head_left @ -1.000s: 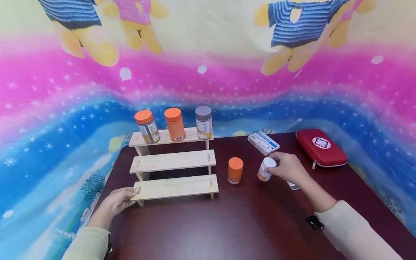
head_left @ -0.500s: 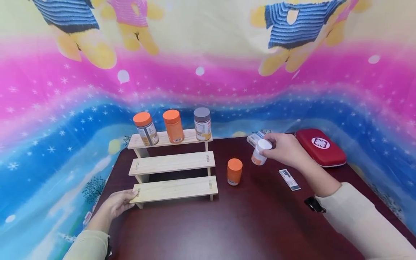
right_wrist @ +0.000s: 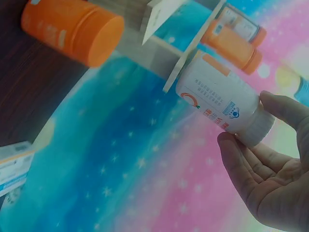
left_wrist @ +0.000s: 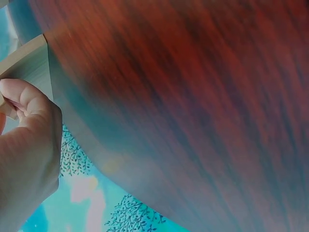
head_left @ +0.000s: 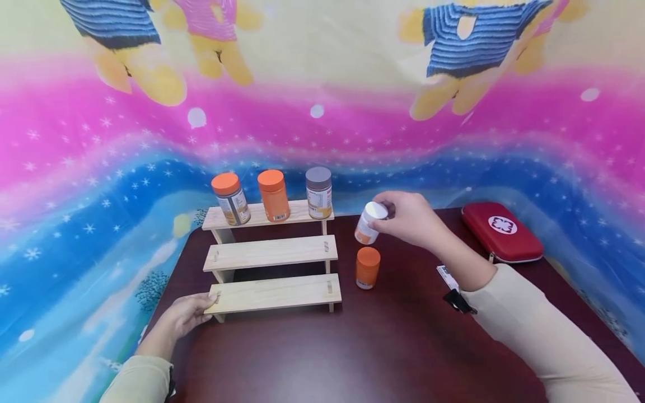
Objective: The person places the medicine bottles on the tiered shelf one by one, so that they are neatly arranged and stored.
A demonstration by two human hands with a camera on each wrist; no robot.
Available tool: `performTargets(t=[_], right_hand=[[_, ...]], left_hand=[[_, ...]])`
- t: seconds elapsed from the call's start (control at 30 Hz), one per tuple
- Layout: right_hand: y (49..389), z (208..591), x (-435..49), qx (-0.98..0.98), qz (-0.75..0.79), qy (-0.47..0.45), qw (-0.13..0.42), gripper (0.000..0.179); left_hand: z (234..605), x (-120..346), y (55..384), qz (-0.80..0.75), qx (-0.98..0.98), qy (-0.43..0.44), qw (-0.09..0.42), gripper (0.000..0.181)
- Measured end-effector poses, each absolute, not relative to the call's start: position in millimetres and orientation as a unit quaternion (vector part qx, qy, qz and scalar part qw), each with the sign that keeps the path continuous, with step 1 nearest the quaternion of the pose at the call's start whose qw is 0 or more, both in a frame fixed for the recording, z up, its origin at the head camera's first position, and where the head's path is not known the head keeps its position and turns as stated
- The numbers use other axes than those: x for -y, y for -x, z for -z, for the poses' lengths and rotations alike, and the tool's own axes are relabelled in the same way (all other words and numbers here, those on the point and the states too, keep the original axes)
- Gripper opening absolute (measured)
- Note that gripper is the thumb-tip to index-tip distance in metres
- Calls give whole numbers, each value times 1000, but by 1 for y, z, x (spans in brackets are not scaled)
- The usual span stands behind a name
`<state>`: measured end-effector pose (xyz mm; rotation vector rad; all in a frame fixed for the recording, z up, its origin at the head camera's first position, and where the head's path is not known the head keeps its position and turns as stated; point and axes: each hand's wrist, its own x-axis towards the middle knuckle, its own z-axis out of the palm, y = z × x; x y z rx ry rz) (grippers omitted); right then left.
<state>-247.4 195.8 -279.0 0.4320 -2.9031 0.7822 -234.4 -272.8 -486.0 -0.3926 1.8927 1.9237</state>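
My right hand [head_left: 410,218] holds a white pill bottle [head_left: 368,226] with an orange patch, pinched near its cap between thumb and fingers. In the head view the bottle is tilted and raised, just behind an orange bottle [head_left: 368,268] standing on the table. The right wrist view shows printed label text on the white bottle [right_wrist: 219,96]. My left hand [head_left: 187,314] grips the left end of the lowest step of a three-step wooden rack [head_left: 274,294]. On its top step stand an orange-lidded jar [head_left: 230,198], an orange bottle [head_left: 274,196] and a grey-lidded jar [head_left: 318,193].
A red zip case [head_left: 501,232] lies at the table's back right. A small flat packet [head_left: 447,277] is partly covered by the right forearm. A white and blue box [right_wrist: 15,166] shows in the right wrist view. A patterned cloth backdrop [head_left: 353,134] closes off the back.
My right hand has lifted the white pill bottle off the table and carried it leftward, toward the rack. The left hand keeps its grip on the lowest step.
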Motion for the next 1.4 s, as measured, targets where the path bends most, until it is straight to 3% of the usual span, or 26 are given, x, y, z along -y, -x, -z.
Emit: performTargets(t=[1.13, 1.4], right_hand=[[297, 328, -107, 941, -222, -254, 36, 33], [301, 335, -110, 945, -220, -240, 9, 47]], left_hand=[[489, 272, 236, -702, -674, 153, 174, 61], [494, 271, 234, -717, -655, 158, 177, 55]])
